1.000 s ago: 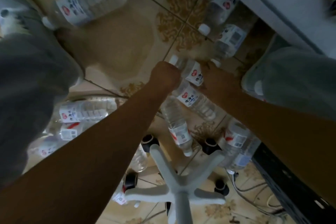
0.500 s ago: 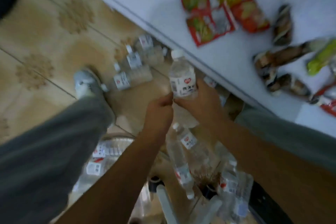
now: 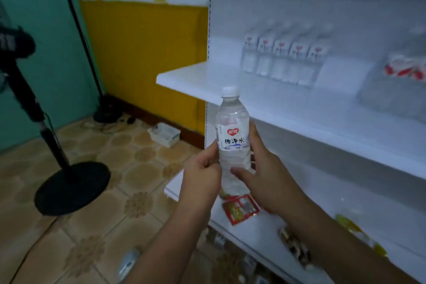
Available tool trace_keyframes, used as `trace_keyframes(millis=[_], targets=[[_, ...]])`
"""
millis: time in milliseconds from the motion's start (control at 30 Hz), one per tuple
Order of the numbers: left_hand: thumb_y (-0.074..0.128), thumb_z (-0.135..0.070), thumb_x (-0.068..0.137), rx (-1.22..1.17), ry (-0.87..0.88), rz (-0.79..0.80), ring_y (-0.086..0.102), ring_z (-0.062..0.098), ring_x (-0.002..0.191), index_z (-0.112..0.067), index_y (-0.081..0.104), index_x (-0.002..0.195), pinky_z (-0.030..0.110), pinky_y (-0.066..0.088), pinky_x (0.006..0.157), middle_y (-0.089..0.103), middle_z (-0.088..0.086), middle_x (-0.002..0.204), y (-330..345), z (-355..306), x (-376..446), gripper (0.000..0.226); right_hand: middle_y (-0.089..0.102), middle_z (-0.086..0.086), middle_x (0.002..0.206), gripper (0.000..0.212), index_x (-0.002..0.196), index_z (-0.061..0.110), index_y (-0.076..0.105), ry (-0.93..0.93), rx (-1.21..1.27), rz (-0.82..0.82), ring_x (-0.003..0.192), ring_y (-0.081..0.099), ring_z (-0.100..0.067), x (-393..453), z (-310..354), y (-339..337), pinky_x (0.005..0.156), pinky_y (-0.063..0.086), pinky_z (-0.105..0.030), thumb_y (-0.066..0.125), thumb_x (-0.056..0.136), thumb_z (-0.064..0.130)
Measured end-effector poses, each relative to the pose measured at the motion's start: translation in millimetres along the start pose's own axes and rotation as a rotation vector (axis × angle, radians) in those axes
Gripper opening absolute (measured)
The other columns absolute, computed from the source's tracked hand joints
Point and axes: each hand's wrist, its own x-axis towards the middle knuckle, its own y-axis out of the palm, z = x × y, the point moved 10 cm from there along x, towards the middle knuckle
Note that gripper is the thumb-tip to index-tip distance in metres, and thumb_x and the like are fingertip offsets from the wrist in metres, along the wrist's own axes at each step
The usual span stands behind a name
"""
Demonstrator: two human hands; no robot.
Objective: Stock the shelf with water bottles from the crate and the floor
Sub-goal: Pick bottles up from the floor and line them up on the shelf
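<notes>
Water bottle stock belongs on the white shelf unit (image 3: 299,108), which fills the right side; its upper board carries a blurred row of five bottles (image 3: 282,62) standing upright side by side, with red-and-white packets (image 3: 405,67) further right. The tiled floor (image 3: 96,214) spreads to the left, with the round black base of a standing fan (image 3: 72,184) on it and a small white tray (image 3: 164,134) by the yellow wall. In front of the shelf edge, one clear water bottle (image 3: 232,136) with a white cap is held upright in mid-air. The left hand (image 3: 202,175) pinches its lower left side; the right hand (image 3: 265,168) wraps around its right side, thumb across the front. Below them a red snack packet (image 3: 239,208) lies on the lower board.
</notes>
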Motion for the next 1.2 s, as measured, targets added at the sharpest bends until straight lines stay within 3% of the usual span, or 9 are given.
trace_keyframes(millis=[133, 400, 533, 667, 800, 900, 1000, 1100, 1200], targets=[[0.042, 0.01, 0.091, -0.059, 0.083, 0.174, 0.067, -0.001, 0.098, -0.023, 0.064, 0.122, 0.015, 0.054, 0.073, 0.072, -0.014, 0.105, 58, -75, -37, 0.051, 0.05, 0.007, 0.137, 0.104, 0.144, 0.057, -0.01, -0.07, -0.065, -0.175, 0.121, 0.053, -0.011, -40, 44, -86, 0.101, 0.047, -0.04, 0.07, 0.085, 0.028], [0.038, 0.01, 0.094, -0.077, 0.204, 0.318, 0.06, -0.004, 0.11, -0.03, 0.058, 0.128, 0.026, 0.047, 0.098, 0.069, -0.019, 0.111, 148, -138, -90, 0.055, 0.054, 0.013, 0.132, 0.101, 0.143, 0.062, -0.001, -0.09, -0.033, -0.345, 0.113, 0.058, -0.005, -114, 66, -196, 0.096, 0.052, -0.039, 0.072, 0.084, 0.027], [0.039, 0.009, 0.095, -0.066, 0.205, 0.376, 0.061, -0.004, 0.108, -0.038, 0.059, 0.12, 0.026, 0.049, 0.097, 0.07, -0.021, 0.108, 186, -142, -99, 0.057, 0.052, 0.016, 0.131, 0.099, 0.141, 0.065, -0.002, -0.054, -0.028, -0.408, 0.115, 0.056, -0.005, -136, 52, -226, 0.097, 0.051, -0.039, 0.071, 0.084, 0.031], [0.037, 0.02, 0.089, -0.065, 0.205, 0.434, 0.064, 0.001, 0.107, -0.03, 0.059, 0.12, 0.022, 0.051, 0.094, 0.072, -0.013, 0.107, 218, -128, -94, 0.063, 0.052, 0.022, 0.131, 0.099, 0.139, 0.068, -0.003, 0.004, -0.023, -0.435, 0.116, 0.055, -0.001, -149, 27, -244, 0.099, 0.049, -0.038, 0.07, 0.082, 0.032], [0.035, 0.031, 0.082, -0.1, 0.196, 0.475, 0.066, 0.002, 0.102, -0.027, 0.059, 0.114, 0.012, 0.051, 0.08, 0.074, -0.01, 0.099, 244, -106, -81, 0.07, 0.052, 0.025, 0.132, 0.106, 0.138, 0.069, -0.003, 0.088, -0.017, -0.41, 0.118, 0.053, 0.002, -148, -4, -253, 0.102, 0.047, -0.035, 0.073, 0.077, 0.028], [0.032, 0.034, 0.08, -0.074, 0.159, 0.472, 0.063, 0.003, 0.108, -0.022, 0.056, 0.121, 0.01, 0.049, 0.086, 0.073, -0.009, 0.102, 256, -85, -63, 0.074, 0.05, 0.029, 0.134, 0.112, 0.14, 0.065, -0.003, 0.128, 0.007, -0.382, 0.118, 0.053, 0.007, -137, -21, -257, 0.102, 0.047, -0.027, 0.078, 0.075, 0.023], [0.038, 0.021, 0.085, 0.098, 0.252, 0.465, 0.055, -0.008, 0.114, -0.036, 0.051, 0.126, 0.007, 0.043, 0.091, 0.062, -0.021, 0.123, 262, -85, -36, 0.072, 0.053, 0.027, 0.133, 0.113, 0.146, 0.057, 0.003, 0.119, 0.006, -0.415, 0.115, 0.054, 0.009, -112, -40, -266, 0.098, 0.049, -0.022, 0.079, 0.075, 0.013], [0.045, -0.007, 0.095, 0.383, 0.386, 0.506, 0.041, -0.025, 0.115, -0.06, 0.038, 0.123, -0.003, 0.032, 0.091, 0.046, -0.048, 0.119, 266, -89, 3, 0.06, 0.055, 0.018, 0.135, 0.105, 0.151, 0.041, 0.018, 0.133, 0.013, -0.489, 0.12, 0.054, -0.001, -74, -66, -277, 0.103, 0.047, -0.03, 0.08, 0.073, 0.011], [0.048, -0.027, 0.098, 0.709, 0.463, 0.521, 0.029, -0.013, 0.132, -0.042, 0.038, 0.138, 0.001, 0.018, 0.104, 0.035, -0.029, 0.143, 264, -71, 56, 0.045, 0.059, 0.01, 0.127, 0.069, 0.133, 0.029, 0.046, 0.152, -0.015, -0.545, 0.116, 0.056, -0.008, -28, -92, -283, 0.1, 0.046, -0.028, 0.08, 0.074, 0.015]])
